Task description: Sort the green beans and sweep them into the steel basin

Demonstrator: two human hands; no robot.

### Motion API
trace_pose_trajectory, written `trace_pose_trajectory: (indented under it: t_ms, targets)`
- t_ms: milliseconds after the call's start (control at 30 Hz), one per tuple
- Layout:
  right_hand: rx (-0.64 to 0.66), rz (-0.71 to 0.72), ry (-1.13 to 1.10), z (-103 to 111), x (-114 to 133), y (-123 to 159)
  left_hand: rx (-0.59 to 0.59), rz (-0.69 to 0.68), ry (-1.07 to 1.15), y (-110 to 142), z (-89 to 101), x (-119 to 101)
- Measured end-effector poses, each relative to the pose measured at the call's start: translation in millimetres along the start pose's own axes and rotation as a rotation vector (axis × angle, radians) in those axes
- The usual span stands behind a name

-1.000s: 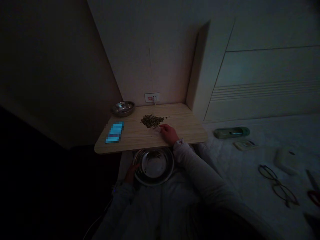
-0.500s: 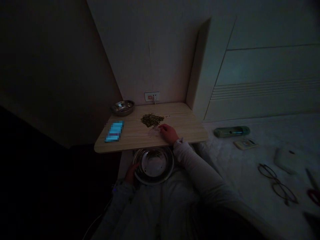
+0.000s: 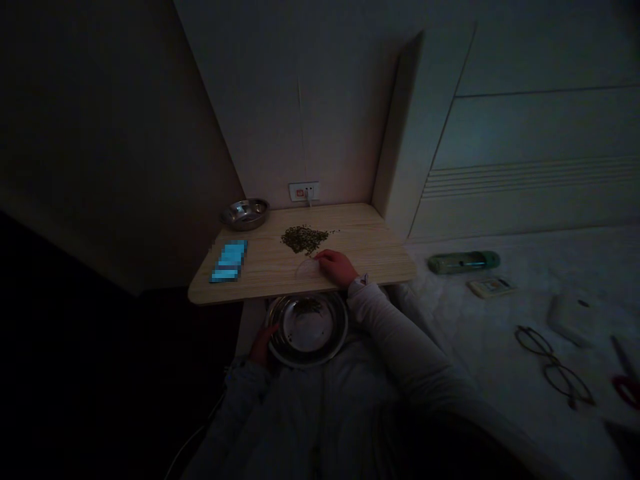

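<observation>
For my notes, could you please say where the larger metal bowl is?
In the head view, the larger metal bowl is at lower middle, below the near edge of the tabletop, the left hand on its left rim.

Left hand [image 3: 262,345] holds the lower metal bowl [image 3: 307,332], right hand [image 3: 339,268] a clear piece [image 3: 307,269]

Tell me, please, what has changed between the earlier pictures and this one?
The right hand has drawn the clear piece slightly toward the near edge of the board, away from the pile of grains. No grip visibly changed. The left hand stays at the large bowl; the small bowl and lit screen stayed in place.
</observation>
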State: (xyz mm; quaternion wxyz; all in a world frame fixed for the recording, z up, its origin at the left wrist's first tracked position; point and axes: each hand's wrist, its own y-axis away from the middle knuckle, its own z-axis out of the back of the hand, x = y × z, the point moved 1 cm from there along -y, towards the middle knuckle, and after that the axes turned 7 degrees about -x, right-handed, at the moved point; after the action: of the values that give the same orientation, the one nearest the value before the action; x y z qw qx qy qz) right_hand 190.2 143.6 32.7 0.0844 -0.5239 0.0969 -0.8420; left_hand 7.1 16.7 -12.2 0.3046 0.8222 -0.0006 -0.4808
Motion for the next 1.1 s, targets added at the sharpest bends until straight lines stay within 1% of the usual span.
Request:
trace_pose_trajectory:
  t_ms: [100,200,333,433,500,567,633,767,833,967,1100]
  targets:
    - [-0.003,-0.001,-0.018,-0.3,-0.2,0.6,0.018,-0.001,-0.025,1.3,0.8,-1.0]
    - [-0.03,0.006,-0.049,-1.0,-1.5,0.3,0.006,-0.012,-0.026,0.5,1.9,-1.0]
    - [-0.166,-0.024,-0.167,0.7,-7.0,-5.8,0.006,0.007,-0.018,-1.3,2.3,0.5]
    - [-0.262,-0.101,-0.233,7.4,-13.3,-14.7,-0.026,0.013,-0.031,-1.8,4.2,2.2]
    - [-0.313,-0.142,-0.219,13.6,-17.2,-20.1,-0.064,0.01,-0.052,-3.2,6.5,3.6]
    - [-0.347,-0.145,-0.176,18.6,-19.6,-23.0,-0.079,0.0,-0.053,-5.9,8.5,5.0]
    - [-0.344,-0.127,-0.113,20.7,-19.8,-23.1,-0.074,0.003,-0.046,-9.2,9.8,6.5]
    - [-0.269,-0.084,0.053,18.1,-15.2,-19.4,-0.056,0.014,-0.03,-12.8,11.0,9.1]
    - [-0.26,-0.078,0.11,17.1,-12.7,-18.4,-0.047,0.016,-0.014,-12.3,11.1,10.1]
    - [-0.259,-0.084,0.158,17.4,-10.5,-18.2,-0.015,0.002,0.008,-8.6,9.1,9.6]
    - [-0.223,-0.084,0.149,17.9,-10.4,-17.4,-0.044,0.014,-0.029,-4.2,5.5,5.1]
